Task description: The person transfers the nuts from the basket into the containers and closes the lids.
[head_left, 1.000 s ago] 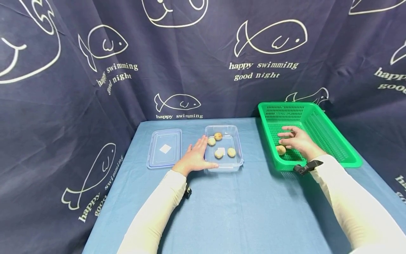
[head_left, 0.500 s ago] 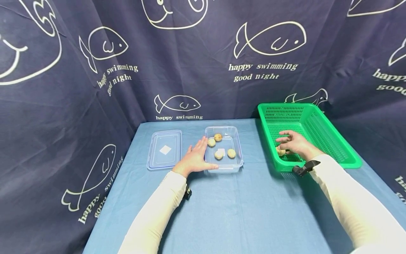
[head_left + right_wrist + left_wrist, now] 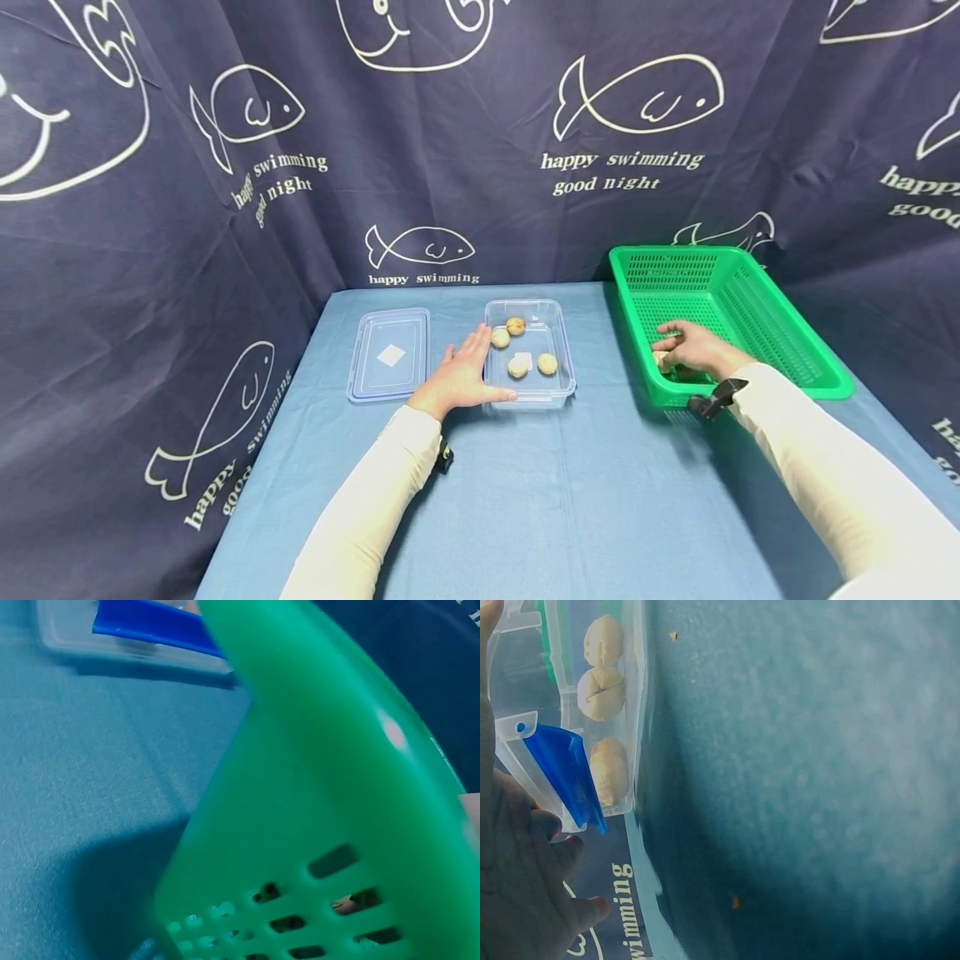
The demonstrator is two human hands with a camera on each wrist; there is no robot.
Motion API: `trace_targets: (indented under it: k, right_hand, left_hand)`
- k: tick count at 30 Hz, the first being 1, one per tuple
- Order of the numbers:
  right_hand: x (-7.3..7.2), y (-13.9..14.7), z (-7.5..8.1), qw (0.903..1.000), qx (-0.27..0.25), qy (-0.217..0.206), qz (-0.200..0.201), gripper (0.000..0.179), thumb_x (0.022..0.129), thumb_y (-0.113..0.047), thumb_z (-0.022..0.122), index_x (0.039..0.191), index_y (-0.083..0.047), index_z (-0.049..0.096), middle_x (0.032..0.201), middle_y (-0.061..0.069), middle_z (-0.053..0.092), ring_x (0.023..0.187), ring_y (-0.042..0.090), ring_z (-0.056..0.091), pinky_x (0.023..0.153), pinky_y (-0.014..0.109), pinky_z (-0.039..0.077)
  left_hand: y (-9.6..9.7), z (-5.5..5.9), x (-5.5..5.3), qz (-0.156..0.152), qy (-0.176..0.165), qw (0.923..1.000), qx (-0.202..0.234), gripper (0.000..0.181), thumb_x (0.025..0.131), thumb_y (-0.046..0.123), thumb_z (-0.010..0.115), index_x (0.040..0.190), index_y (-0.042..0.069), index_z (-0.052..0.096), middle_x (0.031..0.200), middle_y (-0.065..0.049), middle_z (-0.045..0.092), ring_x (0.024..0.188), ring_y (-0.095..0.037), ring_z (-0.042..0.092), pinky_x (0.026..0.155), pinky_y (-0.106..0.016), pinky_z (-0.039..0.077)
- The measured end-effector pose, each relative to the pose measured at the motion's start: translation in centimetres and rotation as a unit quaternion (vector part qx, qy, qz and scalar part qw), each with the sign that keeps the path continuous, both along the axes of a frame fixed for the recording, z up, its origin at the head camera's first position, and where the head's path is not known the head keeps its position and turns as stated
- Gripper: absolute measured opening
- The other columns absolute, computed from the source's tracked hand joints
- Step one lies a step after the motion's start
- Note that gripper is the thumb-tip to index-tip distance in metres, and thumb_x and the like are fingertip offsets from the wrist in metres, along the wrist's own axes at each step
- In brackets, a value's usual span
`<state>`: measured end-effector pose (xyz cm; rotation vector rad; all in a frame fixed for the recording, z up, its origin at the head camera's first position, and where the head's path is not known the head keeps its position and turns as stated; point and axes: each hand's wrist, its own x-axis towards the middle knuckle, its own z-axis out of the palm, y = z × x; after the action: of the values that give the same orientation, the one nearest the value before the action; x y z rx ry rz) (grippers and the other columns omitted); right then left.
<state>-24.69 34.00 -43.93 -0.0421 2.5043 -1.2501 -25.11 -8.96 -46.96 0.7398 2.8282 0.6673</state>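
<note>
A clear plastic container (image 3: 558, 392) holds several pale tan walnuts (image 3: 517, 366). My left hand (image 3: 462, 375) rests against its left side with the fingers straight and the thumb along the near edge. In the left wrist view the fingers lie beside the container's blue clip (image 3: 566, 772), and walnuts (image 3: 601, 694) show through the wall. On the right, my right hand (image 3: 693, 348) reaches into the green basket (image 3: 795, 333), fingers curled around a walnut (image 3: 660, 360) near the left wall. Most of that walnut is hidden by the fingers. The basket wall (image 3: 300, 787) blocks nearly all of the right wrist view.
A clear lid (image 3: 390, 367) with a blue edge and a white label lies left of the container. Blue cloth (image 3: 562, 500) covers the table. A dark fish-print curtain (image 3: 480, 167) hangs behind and at the sides.
My right hand has moved down and slightly nearer inside the basket, its fingers closing around the walnut. The left hand has stayed against the container.
</note>
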Motion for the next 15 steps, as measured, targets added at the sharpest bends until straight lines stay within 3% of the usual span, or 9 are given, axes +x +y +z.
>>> trace_targets:
  k: [6,15]
  right_hand:
    - [-0.02,-0.01,-0.10,0.9997,0.019,0.000,0.013,0.084,0.086,0.003,0.070,0.151,0.017,0.019,0.138,0.040,0.048,0.112,0.037,0.060,0.082,0.043,0.056]
    - [-0.03,-0.18,-0.15,0.9998,-0.020,0.004,-0.006,0.089,0.085,0.005,0.066,0.153,0.016,0.010,0.137,0.042,0.047,0.089,0.017,0.065,0.071,0.038,0.058]
  left_hand:
    - [0.05,-0.20,-0.01,0.000,0.001,1.0000,0.002,0.127,0.075,0.073,0.071,0.164,0.012,0.003,0.171,-0.005,0.001,0.156,-0.023,0.008,0.121,-0.058,0.007]
    - [-0.05,0.05,0.05,-0.002,-0.001,1.0000,-0.001,0.129,0.074,0.076,0.070,0.164,0.013,0.003,0.170,-0.004,0.001,0.156,-0.022,0.008,0.121,-0.059,0.009]
